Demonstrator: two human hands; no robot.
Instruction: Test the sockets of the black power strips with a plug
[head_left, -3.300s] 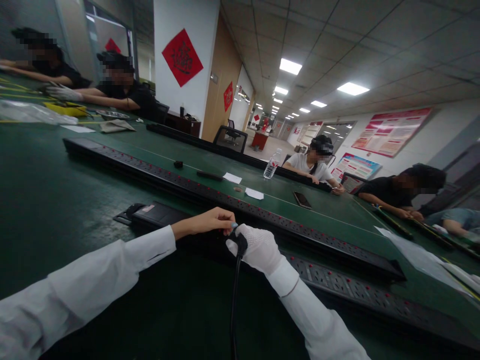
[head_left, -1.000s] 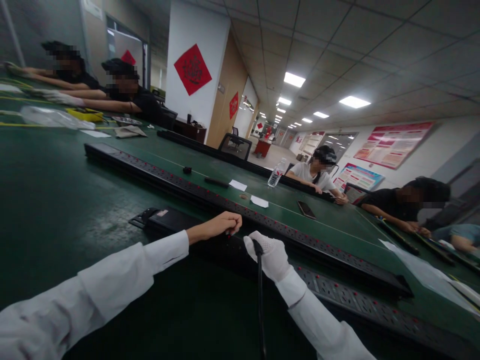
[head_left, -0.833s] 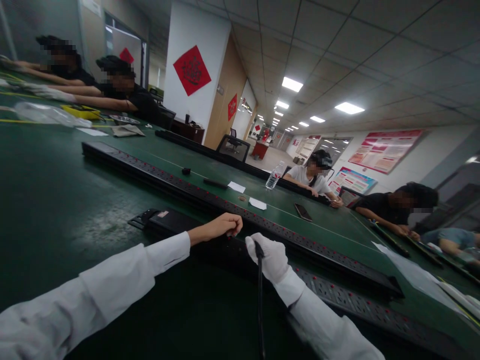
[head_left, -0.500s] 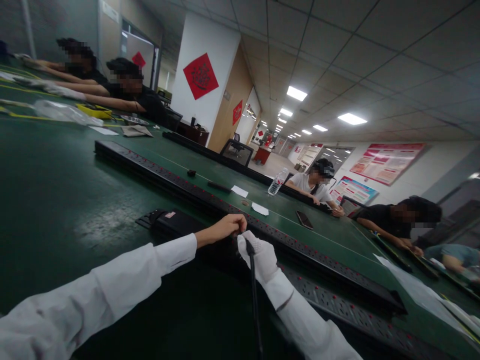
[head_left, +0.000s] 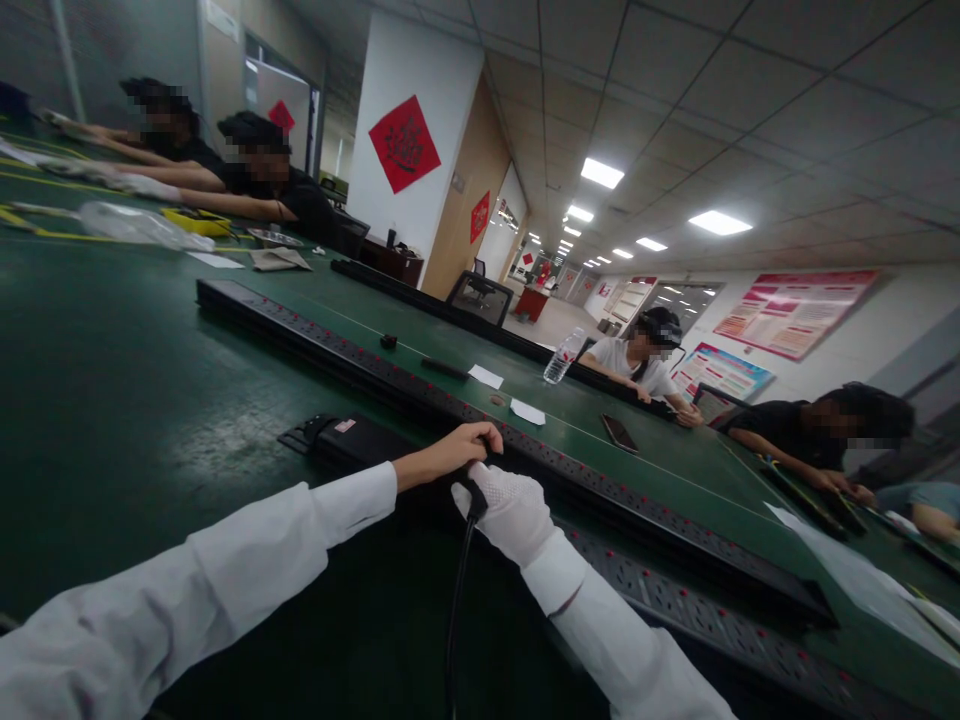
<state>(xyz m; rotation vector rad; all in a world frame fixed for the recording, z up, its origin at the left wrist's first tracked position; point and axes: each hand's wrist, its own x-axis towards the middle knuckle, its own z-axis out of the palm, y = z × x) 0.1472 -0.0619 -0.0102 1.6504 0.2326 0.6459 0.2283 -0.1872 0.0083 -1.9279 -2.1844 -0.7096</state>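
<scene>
A long black power strip [head_left: 690,600] with red dots along its sockets runs diagonally under my hands, its flat end bracket [head_left: 300,436] at the left. My left hand [head_left: 454,452], bare, is over this strip with its fingers curled down; what the fingertips grip, if anything, is hidden. Just beside it, touching or nearly so, my white-gloved right hand [head_left: 514,512] is closed around a black plug [head_left: 474,498]. From the plug a black cable [head_left: 455,600] hangs toward me. The plug's front end is hidden by the glove and fingers.
Another long black power strip [head_left: 360,365] lies parallel beyond my hands on the green table [head_left: 112,400]. Farther off are paper pieces [head_left: 528,412], a phone [head_left: 619,433], a water bottle [head_left: 564,357] and a small black piece [head_left: 388,342]. Several people sit around the table.
My right hand has shifted slightly left with the plug, and the cable's lower part has swung left. My left fingers have lifted and loosened a little. The view has turned slightly.
</scene>
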